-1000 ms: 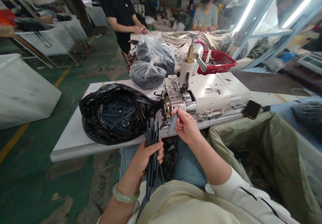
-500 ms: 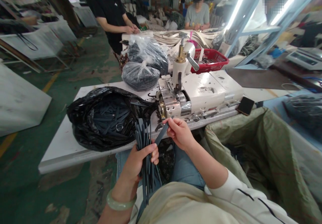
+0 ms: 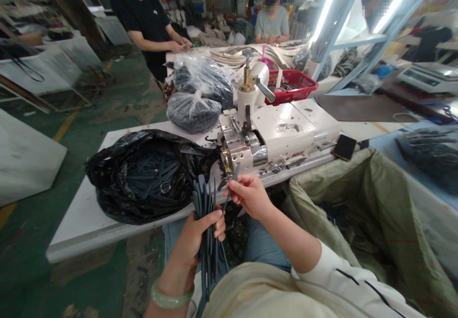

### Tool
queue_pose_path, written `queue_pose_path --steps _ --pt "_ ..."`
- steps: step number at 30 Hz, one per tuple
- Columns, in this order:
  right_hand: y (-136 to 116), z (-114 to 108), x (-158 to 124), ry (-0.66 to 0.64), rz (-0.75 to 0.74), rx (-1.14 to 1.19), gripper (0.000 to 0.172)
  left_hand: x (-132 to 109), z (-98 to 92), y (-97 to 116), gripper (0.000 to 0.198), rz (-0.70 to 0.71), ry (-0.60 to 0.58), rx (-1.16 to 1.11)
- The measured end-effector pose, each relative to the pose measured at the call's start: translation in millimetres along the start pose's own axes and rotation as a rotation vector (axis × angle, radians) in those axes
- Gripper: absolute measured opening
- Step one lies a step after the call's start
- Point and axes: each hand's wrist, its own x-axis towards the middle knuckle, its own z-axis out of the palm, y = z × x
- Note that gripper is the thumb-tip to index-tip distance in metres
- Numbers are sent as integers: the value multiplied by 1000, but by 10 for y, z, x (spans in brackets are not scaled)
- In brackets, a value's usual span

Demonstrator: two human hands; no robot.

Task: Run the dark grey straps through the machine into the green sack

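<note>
Well, the left hand (image 3: 204,229) clutches a strip bundle (image 3: 206,203), the right hand (image 3: 248,196) pinches one strip (image 3: 236,171); a slack left grip could spill the bundle.

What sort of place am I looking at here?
Probably a factory workshop handling straps: a machine stands on the bench by a black bag of dark strips, and a co-worker stands near pale straps.

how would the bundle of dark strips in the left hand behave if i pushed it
The bundle of strips would probably flex rather than flop: its upper ends stand up above the left hand. It may fan apart, as the ends splay and no tie shows. Likely light, being thin pieces.
</note>
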Motion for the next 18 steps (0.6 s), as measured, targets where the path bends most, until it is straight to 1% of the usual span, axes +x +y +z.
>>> queue_pose_path --steps 3,7,9,11,13,15,18 --pt "-5 13 -1 33 28 -44 26 16 -19 -16 19 -8 2 21" --pt "-13 13 -18 -45 42 5 26 31 -28 -18 19 -15 -11 21" --pt "-33 -30 17 -34 13 12 24 36 -33 -11 19 -25 -16 17" --pt "-83 -122 108 57 -65 -31 24 40 -46 0 20 -21 -24 10" --pt "-164 -255 241 181 -131 -106 27 46 -69 16 20 -19 -35 0" --pt "-264 -394 383 274 -111 -164 30 52 -92 32 19 -20 -39 -11" --pt "-396 -536 545 342 -19 -178 32 58 -109 48 18 -21 -28 -27"
